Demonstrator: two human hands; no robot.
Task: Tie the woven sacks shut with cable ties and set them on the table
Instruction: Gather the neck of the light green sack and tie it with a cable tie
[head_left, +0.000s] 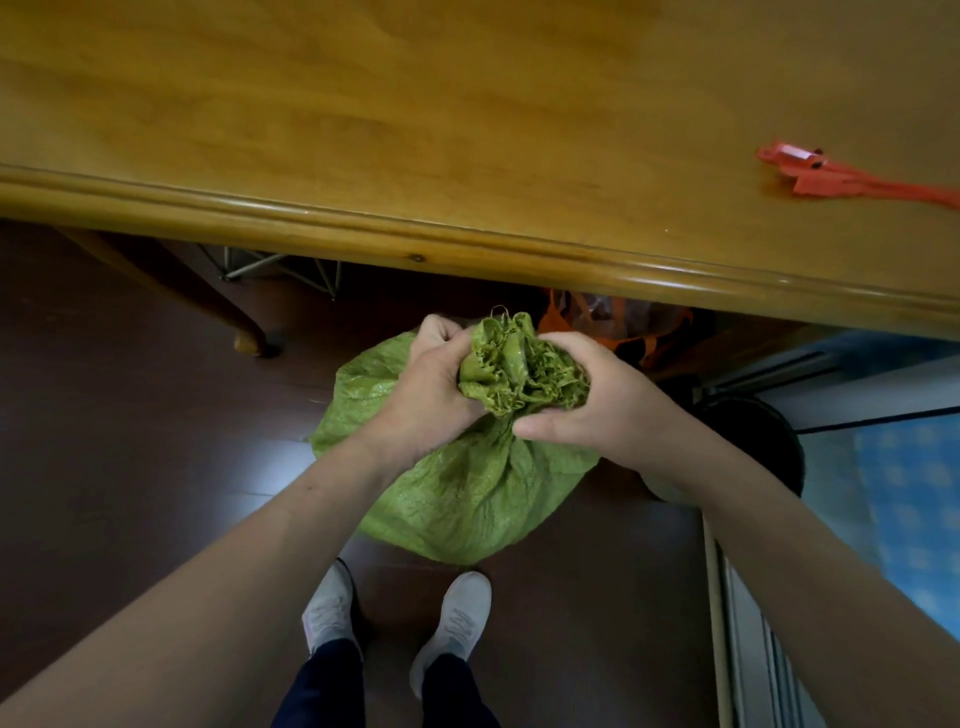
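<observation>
Two grey shoes (395, 623) stood on the dark floor (130, 415). Just beyond them sat the green sack (467, 493), its mouth bunched. The left hand (431, 384) and right hand (592, 395) both gripped the gathered neck. Farther off, red ties (826, 176) lay on the table (363, 130).

What lies around my feet

I stand on a dark brown floor (130, 415) in pale grey shoes, the left shoe (332, 608) and the right shoe (457, 623) slightly apart, with dark trousers (322, 686) above them. Farther off in the shadow sit an orange bag (623, 322) and, to its left, a thin metal wire frame (280, 265). On my right are a round black container (753, 441), a white door track (748, 623) and, past it, a blue patterned surface (909, 493).
</observation>
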